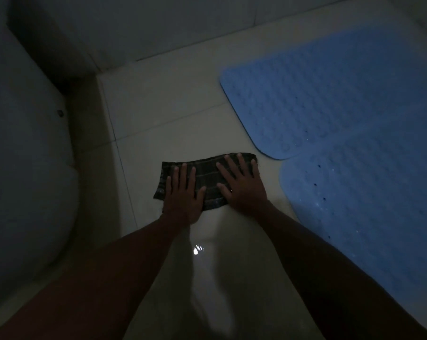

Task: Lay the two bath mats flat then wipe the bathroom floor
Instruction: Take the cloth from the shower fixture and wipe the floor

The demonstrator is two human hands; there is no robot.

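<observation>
A dark checked cloth (206, 176) lies folded on the pale tiled floor (173, 114) in the middle of the view. My left hand (183, 192) presses flat on its left part, fingers spread. My right hand (242, 182) presses flat on its right part, fingers spread. Two blue rubber bath mats lie flat to the right: the far mat (330, 89) and the near mat (369, 204), whose edge overlaps the far one. The right end of the cloth sits just short of the far mat's corner.
A white toilet (23, 168) fills the left side, close to the cloth. A tiled wall (134, 28) runs along the back. The floor below my hands shines wet, with a light glint (197, 249). The room is dim.
</observation>
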